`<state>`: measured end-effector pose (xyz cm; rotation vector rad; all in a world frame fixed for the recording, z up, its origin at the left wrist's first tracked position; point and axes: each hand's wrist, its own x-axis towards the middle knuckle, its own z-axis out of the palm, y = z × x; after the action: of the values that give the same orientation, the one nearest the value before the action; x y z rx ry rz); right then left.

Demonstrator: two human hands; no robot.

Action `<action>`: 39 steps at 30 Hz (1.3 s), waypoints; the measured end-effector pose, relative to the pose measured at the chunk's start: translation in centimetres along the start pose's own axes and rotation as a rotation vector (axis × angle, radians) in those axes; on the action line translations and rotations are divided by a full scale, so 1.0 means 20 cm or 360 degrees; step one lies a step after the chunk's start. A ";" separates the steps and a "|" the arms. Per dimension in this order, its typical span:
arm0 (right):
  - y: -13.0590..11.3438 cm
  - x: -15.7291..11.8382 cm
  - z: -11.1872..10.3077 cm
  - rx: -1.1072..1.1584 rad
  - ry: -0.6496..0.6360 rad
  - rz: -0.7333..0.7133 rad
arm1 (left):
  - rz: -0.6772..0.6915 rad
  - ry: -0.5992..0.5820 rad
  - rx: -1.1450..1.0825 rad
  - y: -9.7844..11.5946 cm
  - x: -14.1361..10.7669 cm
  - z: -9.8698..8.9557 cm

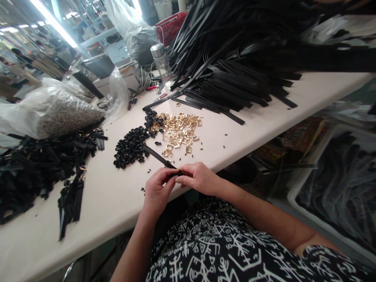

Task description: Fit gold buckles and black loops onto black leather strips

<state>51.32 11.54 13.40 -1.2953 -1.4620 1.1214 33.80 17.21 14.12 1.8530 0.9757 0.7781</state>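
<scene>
Your left hand (155, 190) and right hand (201, 178) meet at the near edge of the pale, smooth surface (117, 207). Between them is the flat, narrow black strip (159, 156), its near end at your fingertips and its far end pointing away toward the heap of small, glossy black loops (131, 147). Your left grip is narrow, closed on the strip between thumb and fingers. Your right grip is pinched too, thumb and fingers at the strip's near end. A small gold-toned glint shows there, but your fingers cover too much to tell what it is.

Beyond your hands, the loose pile of gold-coloured, square-framed metal buckles (180, 129) lies beside the loops, partly mixed with them. Farther back is the thick stack of long black strips (235, 84); the clear bottle with a silver lid (162, 64) stands beside it. To your left lies the tangled heap of black strap pieces with gold fittings (26, 172).

The step in hand looks like close fingertip work at the strip's near end. From here, the work seems to call for a steady left pinch and small, precise right-hand movements, with that end kept aligned.
</scene>
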 end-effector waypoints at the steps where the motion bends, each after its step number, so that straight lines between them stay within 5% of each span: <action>1: 0.00 0.00 0.00 0.0080 0.0029 0.0040 | -0.0006 0.0002 -0.0009 0.01 0.00 0.00; 7: 0.02 0.01 0.00 0.0130 0.0120 0.0041 | -0.0159 0.0076 -0.0371 0.03 -0.02 0.03; 17: 0.03 0.00 0.04 0.0103 0.0236 -0.0090 | -0.0202 0.0462 -0.0765 -0.01 -0.05 0.12; 25: 0.01 -0.02 0.04 0.0066 0.0303 -0.0095 | -0.0664 0.0605 -0.1425 -0.02 0.03 0.09; 39: -0.01 -0.03 0.06 0.0108 0.0306 0.0099 | -0.0559 0.0616 -0.1396 -0.02 -0.03 0.21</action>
<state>50.19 10.86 13.28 -1.3689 -1.2405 1.0466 36.70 15.16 11.91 0.7703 0.9393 1.1294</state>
